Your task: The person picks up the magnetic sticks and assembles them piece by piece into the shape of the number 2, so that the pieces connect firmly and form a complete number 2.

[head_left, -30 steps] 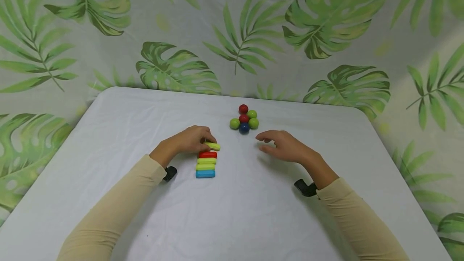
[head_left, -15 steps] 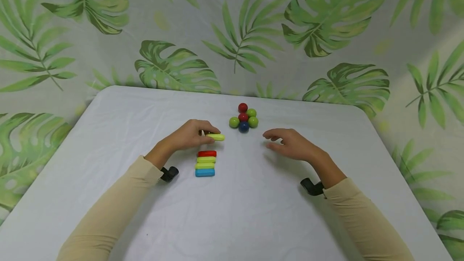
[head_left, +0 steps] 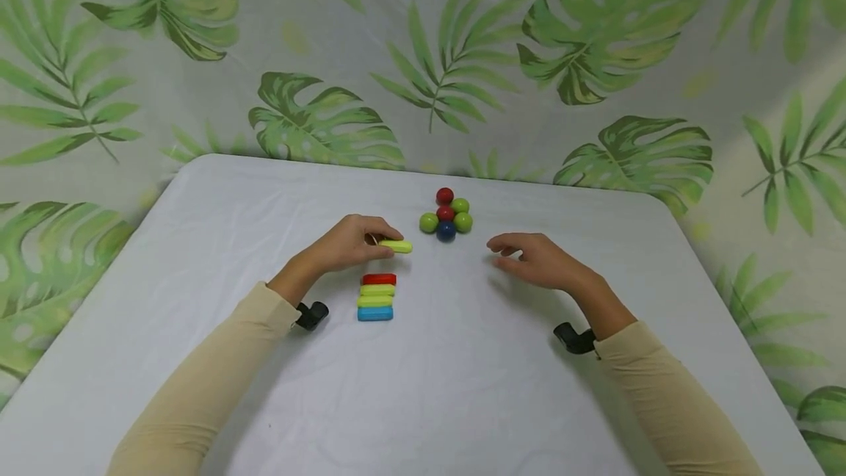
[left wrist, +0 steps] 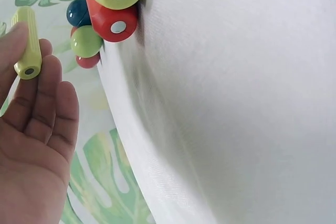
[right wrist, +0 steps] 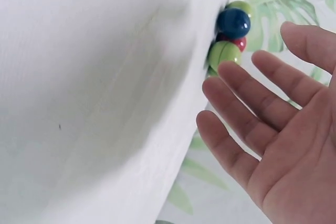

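Observation:
My left hand (head_left: pixel 350 243) pinches a yellow-green magnetic rod (left wrist: pixel 29 45) between thumb and fingers, raised over the table. The rod's near end shows a round metal disc in the left wrist view. Just below that hand, a red rod (head_left: pixel 380 280), two yellow-green rods (head_left: pixel 377 290) and a blue rod (head_left: pixel 375 314) lie side by side in a column. My right hand (head_left: pixel 538 261) hovers with relaxed fingers and holds nothing. Between the hands, farther back, sits a cluster of red, green and dark blue balls (head_left: pixel 446 231).
A white cloth covers the table (head_left: pixel 463 388). Behind it hangs a leaf-patterned backdrop (head_left: pixel 436 57). Each wrist wears a black camera mount (head_left: pixel 575 339).
My left hand has lifted the yellow-green rod away from the column and carried it slightly forward and right. My right hand has drifted a little to the right, away from the balls.

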Demonstrator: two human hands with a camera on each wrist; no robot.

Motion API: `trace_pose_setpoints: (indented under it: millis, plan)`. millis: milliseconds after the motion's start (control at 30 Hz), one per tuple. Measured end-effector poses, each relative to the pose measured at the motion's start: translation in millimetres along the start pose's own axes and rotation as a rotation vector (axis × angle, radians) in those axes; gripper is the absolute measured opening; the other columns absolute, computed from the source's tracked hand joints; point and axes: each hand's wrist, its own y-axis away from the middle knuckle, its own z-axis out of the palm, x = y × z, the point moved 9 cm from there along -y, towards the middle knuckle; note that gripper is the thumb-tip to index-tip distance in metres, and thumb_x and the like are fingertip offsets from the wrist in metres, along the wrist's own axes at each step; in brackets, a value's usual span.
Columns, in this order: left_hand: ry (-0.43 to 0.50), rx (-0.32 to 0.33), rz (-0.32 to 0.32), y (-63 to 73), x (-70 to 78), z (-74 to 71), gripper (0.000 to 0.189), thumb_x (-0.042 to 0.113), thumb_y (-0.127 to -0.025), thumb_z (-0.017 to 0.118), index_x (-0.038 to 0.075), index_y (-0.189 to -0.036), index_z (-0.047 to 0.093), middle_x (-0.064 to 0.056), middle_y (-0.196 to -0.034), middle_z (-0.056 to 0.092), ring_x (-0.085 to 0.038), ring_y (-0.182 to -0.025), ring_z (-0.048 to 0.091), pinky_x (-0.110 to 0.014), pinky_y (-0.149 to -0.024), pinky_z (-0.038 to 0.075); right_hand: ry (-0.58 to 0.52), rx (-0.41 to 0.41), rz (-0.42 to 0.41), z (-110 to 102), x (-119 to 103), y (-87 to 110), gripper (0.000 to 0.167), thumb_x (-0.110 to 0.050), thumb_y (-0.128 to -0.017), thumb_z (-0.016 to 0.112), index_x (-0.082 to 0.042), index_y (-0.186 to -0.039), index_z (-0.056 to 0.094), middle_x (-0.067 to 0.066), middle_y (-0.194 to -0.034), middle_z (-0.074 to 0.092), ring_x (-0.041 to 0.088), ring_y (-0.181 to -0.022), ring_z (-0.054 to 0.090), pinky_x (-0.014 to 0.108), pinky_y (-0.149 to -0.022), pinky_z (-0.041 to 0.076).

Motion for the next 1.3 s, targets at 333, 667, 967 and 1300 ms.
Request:
trace_pose_setpoints:
  millis: [333,667,967,1300]
  plan:
    - [-0.007,-0.001,-0.027,-1.4,-5.9,0.3,0.028,0.012,-0.089,0.073,0.008,-0.116,0.073,-0.007,-0.113,0.073,-0.02,-0.095,0.062,-0.031,-0.085,0.054,0.047,0.03,0.019,-15,7,-11.6,0.036,-0.012,-0.095,0.063,0.001,-0.129,0.062,0.019,-0.129,0.066,0.035,-0.117,0.062,0.057,-0.099,0.049]
    - [-0.002,0.002,-0.034,-1.6,-7.8,2.7,0.027,0.011,-0.089,0.073,0.008,-0.116,0.073,-0.008,-0.113,0.073,-0.02,-0.096,0.061,-0.031,-0.085,0.052,0.106,0.16,-0.025,-23,-2,-45.9,0.034,-0.01,-0.092,0.065,-0.001,-0.125,0.064,0.017,-0.128,0.066,0.037,-0.122,0.057,0.053,-0.105,0.045]
    - [-0.007,0.003,-0.001,-5.3,-5.1,1.9,0.027,0.012,-0.089,0.073,0.008,-0.116,0.073,-0.007,-0.112,0.074,-0.018,-0.095,0.062,-0.03,-0.084,0.053,0.147,0.218,-0.025,-21,-7,-71.6,0.034,-0.009,-0.09,0.064,-0.001,-0.123,0.065,0.017,-0.127,0.066,0.036,-0.122,0.052,0.05,-0.108,0.041]
    - [0.013,0.002,0.004,-8.5,-3.1,2.7,0.027,0.009,-0.089,0.073,0.007,-0.115,0.073,-0.01,-0.111,0.074,-0.02,-0.095,0.064,-0.034,-0.086,0.055,0.162,0.16,0.03,-6,-14,-92.1,0.033,-0.015,-0.093,0.062,-0.007,-0.125,0.066,0.011,-0.132,0.064,0.031,-0.124,0.046,0.047,-0.108,0.042]
